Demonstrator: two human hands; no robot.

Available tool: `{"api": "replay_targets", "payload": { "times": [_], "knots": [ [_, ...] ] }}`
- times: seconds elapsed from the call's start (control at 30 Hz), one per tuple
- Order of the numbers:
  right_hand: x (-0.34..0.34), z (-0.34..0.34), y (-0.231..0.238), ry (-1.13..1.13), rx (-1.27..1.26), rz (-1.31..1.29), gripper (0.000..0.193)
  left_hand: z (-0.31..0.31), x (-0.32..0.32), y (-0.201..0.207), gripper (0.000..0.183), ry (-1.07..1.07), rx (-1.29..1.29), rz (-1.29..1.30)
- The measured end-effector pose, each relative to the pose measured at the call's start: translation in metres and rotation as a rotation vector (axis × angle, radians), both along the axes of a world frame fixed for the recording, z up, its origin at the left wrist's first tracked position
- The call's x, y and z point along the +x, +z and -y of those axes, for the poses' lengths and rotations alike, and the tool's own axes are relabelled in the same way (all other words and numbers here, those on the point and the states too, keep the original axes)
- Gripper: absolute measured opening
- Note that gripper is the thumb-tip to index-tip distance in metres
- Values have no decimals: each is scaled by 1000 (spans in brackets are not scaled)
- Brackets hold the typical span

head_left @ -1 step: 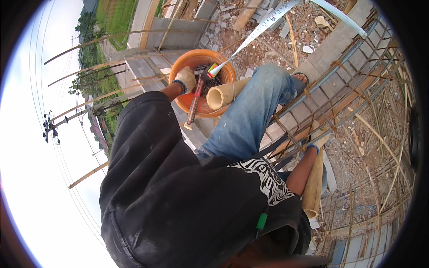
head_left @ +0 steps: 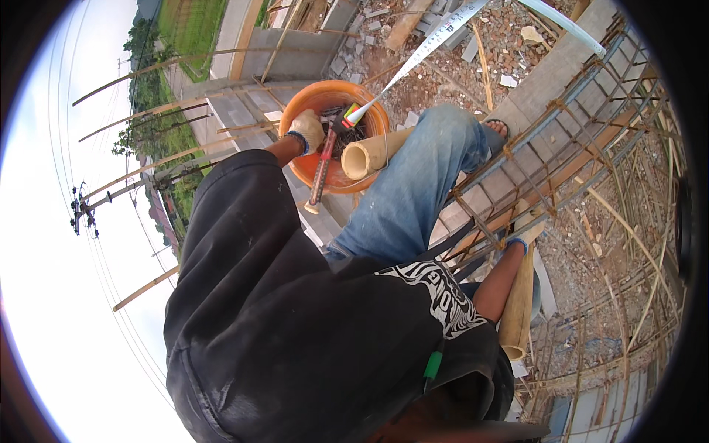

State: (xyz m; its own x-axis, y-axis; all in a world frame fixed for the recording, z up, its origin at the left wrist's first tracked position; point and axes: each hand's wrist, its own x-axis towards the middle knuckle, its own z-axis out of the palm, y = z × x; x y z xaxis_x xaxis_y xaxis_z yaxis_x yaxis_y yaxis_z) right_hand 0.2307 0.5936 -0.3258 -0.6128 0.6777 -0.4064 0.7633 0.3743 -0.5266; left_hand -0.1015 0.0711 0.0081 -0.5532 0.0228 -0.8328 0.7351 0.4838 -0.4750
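Observation:
My left hand, in a pale knitted glove, is inside the orange bucket by its left wall. Its fingers look curled, but what they hold, if anything, is hidden. Beside it a hammer with a reddish handle leans across the rim. A tape measure rests by the hammer's upper end, its white blade running out to the upper right. Dark thin metal pieces lie in the bucket. My right hand, gloved too, grips a bamboo pole beside the rebar cage.
A short bamboo tube lies over the bucket's edge against my jeans-clad leg. My sandalled foot is by a block wall. Rubble covers the ground beyond. Wooden sticks jut out on the left.

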Motion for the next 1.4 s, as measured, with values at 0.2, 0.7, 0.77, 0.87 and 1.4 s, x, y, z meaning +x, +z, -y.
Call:
{"api": "replay_targets", "payload": {
  "times": [0.2, 0.7, 0.77, 0.87, 1.4],
  "knots": [
    [23, -12, -38, 38, 36, -141, 28, -15, -8, 3, 22, -161, -42, 120],
    [51, 28, -44, 211, -8, 154, 24, 55, 34, -7, 16, 2, 355, -2],
    [61, -15, -26, -33, -124, 50, 26, -37, 21, 18, 15, -152, 316, 132],
    [46, -5, -15, -339, -425, -293, 28, -69, 10, 76, 13, -198, 388, 78],
    [9, 69, 126, -146, -421, -89, 21, -36, 49, 60, 16, 207, 654, -38]
  ]
}}
